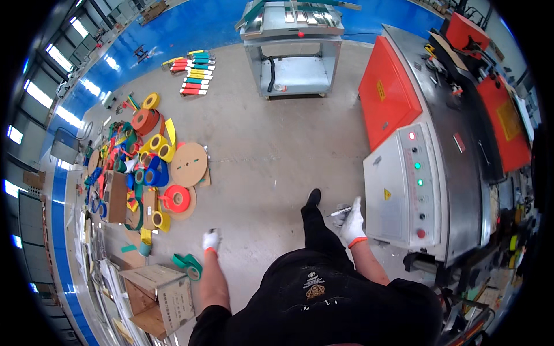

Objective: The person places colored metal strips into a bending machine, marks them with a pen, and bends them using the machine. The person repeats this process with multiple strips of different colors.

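Observation:
My right hand (353, 225), in a white glove with an orange cuff, is in front of my body beside the control cabinet (382, 199). Its fingers are closed round a slim, pale, pen-like tool (337, 213) whose thin end points left. Lower on the left, my left hand (212, 240) hangs at the end of a lowered arm, also in a white glove. Its fingers are curled, and a small dark patch shows at their tips; whether that is a held thing is too small to tell. The closest thing to it is a green tape roll (189, 266) on the floor.
An open cardboard box (176, 303) stands at lower left. Beyond it lie a heap of coloured tape rolls (154, 173) and a round cardboard disc (189, 165). A metal cart (293, 63) stands ahead; a machine with red panels (389, 95) lines my right. Striped bundles (196, 78) lie at far left.

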Available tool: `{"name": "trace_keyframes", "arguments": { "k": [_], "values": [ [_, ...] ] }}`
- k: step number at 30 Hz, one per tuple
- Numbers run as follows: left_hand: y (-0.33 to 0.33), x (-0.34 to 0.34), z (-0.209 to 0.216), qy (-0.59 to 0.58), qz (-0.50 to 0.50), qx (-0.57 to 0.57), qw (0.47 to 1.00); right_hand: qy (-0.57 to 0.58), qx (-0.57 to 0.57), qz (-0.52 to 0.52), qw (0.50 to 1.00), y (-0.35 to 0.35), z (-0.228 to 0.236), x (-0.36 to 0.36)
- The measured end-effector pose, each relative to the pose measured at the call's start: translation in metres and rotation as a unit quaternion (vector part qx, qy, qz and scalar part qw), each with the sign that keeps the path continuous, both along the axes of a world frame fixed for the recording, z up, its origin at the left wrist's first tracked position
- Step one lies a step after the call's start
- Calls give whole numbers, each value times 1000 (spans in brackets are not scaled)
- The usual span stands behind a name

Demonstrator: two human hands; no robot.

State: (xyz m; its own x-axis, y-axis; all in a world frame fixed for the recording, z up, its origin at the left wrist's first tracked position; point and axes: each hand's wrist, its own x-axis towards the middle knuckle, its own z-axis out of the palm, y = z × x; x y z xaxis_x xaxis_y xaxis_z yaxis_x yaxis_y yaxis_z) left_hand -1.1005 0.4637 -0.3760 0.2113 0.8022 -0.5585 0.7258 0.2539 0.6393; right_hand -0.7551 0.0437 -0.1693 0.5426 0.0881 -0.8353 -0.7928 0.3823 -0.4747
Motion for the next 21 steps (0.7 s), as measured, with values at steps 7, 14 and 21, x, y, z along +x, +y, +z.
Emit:
{"name": "trace_keyframes", "arguments": {
  "k": [7, 14, 21],
  "values": [
    [-86, 328, 72, 152, -533, -27, 832, -147, 35, -10, 988, 42, 18, 187],
    [49, 572, 168, -2, -384, 142, 912, -262, 74, -56, 961, 102, 36, 319],
    [308, 858, 278, -161, -267, 407, 859, -238, -56, -127, 961, 187, 10, 412]
  ]
}}
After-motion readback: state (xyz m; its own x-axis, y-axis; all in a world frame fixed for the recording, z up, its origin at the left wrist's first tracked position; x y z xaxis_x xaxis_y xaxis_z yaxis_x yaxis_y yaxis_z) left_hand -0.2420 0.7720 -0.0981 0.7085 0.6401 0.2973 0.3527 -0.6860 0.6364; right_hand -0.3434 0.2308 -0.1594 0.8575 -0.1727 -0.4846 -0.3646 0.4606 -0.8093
